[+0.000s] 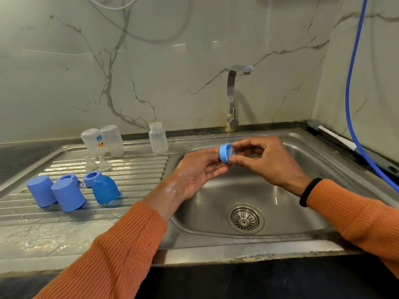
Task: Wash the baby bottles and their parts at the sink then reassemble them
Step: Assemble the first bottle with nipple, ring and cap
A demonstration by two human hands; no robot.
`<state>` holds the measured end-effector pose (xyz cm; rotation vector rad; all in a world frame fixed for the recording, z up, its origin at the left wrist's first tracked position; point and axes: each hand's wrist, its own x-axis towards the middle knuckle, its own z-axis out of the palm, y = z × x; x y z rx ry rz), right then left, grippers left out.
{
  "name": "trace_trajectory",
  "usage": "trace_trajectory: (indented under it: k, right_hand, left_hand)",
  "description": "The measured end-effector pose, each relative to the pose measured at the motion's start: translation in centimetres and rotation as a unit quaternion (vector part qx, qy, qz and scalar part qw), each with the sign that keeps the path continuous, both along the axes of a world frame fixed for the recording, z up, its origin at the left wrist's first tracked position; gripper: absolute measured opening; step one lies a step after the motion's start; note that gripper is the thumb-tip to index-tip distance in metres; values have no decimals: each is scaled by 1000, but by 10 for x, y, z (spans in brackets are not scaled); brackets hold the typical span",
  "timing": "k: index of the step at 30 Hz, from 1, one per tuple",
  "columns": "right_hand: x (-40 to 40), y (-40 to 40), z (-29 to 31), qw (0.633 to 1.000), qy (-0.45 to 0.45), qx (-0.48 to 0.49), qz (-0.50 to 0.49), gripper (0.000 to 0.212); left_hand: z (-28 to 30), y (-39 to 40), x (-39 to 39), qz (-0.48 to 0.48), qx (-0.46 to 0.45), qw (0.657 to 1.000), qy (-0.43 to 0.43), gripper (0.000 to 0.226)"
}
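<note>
Over the sink basin [302,169] both hands hold a blue screw ring [224,153] with a clear teat in it. My left hand [194,173], wet, supports the ring from below with its fingertips. My right hand [263,160] pinches the teat side of the ring. On the draining board [133,180] stand three clear bottles: two upside down [92,140] [112,140], one upright [158,140]. In front of them lie two clear teats [90,164] [104,165], two blue rings [92,178] [68,177] and three blue caps [41,189] [68,195] [105,189].
The chrome tap [233,98] rises behind the basin, with no water running. A bottle brush [330,132] lies on the ledge at the back right, beside a blue hose [354,83] hanging down the wall. The drain strainer [245,217] sits in the basin floor.
</note>
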<state>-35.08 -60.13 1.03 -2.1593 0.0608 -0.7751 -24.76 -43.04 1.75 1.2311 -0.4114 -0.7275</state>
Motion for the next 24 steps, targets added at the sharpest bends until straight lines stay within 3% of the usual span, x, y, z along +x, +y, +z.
trace_trajectory:
  k: [4, 10, 15, 20, 24]
  right_hand:
    - [-1, 1, 0, 1000, 17, -1, 23, 60]
    - [0, -1, -1, 1000, 25, 5, 1, 69]
    - [0, 7, -2, 999, 49, 4, 1, 55]
    - [-1, 9, 0, 999, 25, 21, -16, 43]
    - [1, 7, 2, 981, 55, 185, 21, 19]
  left_hand:
    - [-4, -2, 3, 6, 2, 999, -35, 25]
    - [-12, -7, 4, 79, 86, 954, -277, 19]
    - [-20, -12, 12, 132, 124, 889, -421, 16]
    - [-20, -13, 11, 118, 73, 926, -351, 17]
    - [-20, -13, 12, 131, 53, 888, -438, 17]
